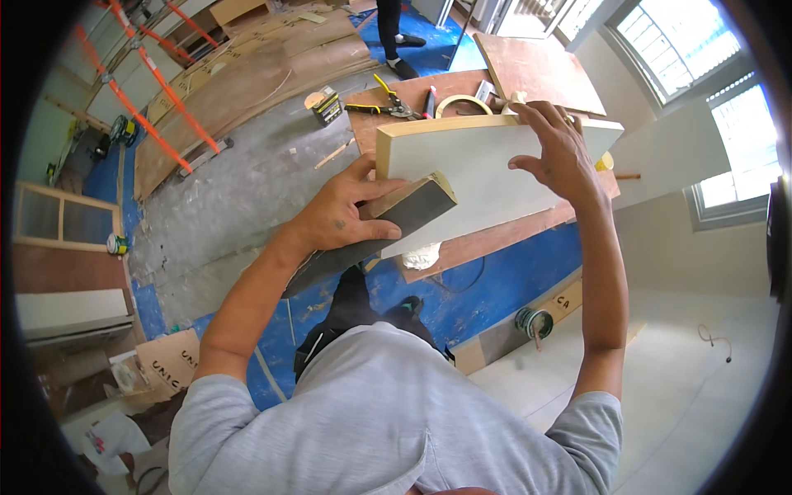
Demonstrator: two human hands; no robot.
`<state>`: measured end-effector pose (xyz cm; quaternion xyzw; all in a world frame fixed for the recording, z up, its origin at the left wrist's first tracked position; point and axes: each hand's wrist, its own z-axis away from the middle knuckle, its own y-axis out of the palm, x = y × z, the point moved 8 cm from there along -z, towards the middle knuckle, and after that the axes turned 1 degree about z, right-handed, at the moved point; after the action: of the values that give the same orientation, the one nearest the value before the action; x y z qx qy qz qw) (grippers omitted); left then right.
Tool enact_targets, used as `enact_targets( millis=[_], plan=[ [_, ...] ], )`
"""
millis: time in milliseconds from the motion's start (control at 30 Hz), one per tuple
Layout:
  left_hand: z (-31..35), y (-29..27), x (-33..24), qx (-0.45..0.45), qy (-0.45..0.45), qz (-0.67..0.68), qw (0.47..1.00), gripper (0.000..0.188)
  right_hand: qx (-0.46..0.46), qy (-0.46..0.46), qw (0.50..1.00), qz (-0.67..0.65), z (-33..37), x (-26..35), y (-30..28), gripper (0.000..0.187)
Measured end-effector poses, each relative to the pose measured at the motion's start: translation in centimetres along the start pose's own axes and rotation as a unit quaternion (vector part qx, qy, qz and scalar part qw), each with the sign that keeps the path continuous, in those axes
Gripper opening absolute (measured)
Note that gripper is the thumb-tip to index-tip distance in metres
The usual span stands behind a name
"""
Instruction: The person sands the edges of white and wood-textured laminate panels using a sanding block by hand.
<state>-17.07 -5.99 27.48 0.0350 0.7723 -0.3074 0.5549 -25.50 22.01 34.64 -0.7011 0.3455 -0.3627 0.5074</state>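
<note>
My left hand [337,216] is closed around a long strip of board [417,208] with a dark grey face and a raw wood edge. The strip slants up across the lower left part of a white panel [487,169] with pale wood edging, which stands on edge. Whether strip and panel touch, I cannot tell. My right hand [563,153] grips the panel's top edge near its right end, fingers hooked over it and thumb against the white face. The far side of the panel is hidden.
Beyond the panel, a brown plywood sheet [371,128] bears yellow-handled pliers [398,107] and a tape roll [445,106]. A black-and-yellow box [325,106] sits left of it. Orange ladder rails [148,74] rise far left. Another person's legs [389,37] stand behind. A green can [535,323] is lower right.
</note>
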Motion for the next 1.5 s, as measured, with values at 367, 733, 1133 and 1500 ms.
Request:
enact_targets(
  millis=[367,733,1133,1500],
  plan=[
    [1.8,2.6,-3.1,-0.001,-0.049,0.003,0.999,0.071,0.095,-0.03,0.987,-0.125,4.5,0.3,-2.5,0.048],
    [15.3,2.9,-2.7,0.084,-0.089,-0.076,0.99,0.071,0.002,-0.125,0.989,-0.075,15.1,7.3,1.7,0.041],
    [35.0,2.3,10.0,-0.082,-0.379,0.177,0.905,0.055,-0.003,-0.078,0.997,-0.009,19.0,9.0,4.9,0.042],
    [37.5,3.9,15.7,-0.068,-0.45,0.209,0.866,0.045,-0.004,-0.051,0.999,0.01,22.9,10.0,7.9,0.048]
  ],
)
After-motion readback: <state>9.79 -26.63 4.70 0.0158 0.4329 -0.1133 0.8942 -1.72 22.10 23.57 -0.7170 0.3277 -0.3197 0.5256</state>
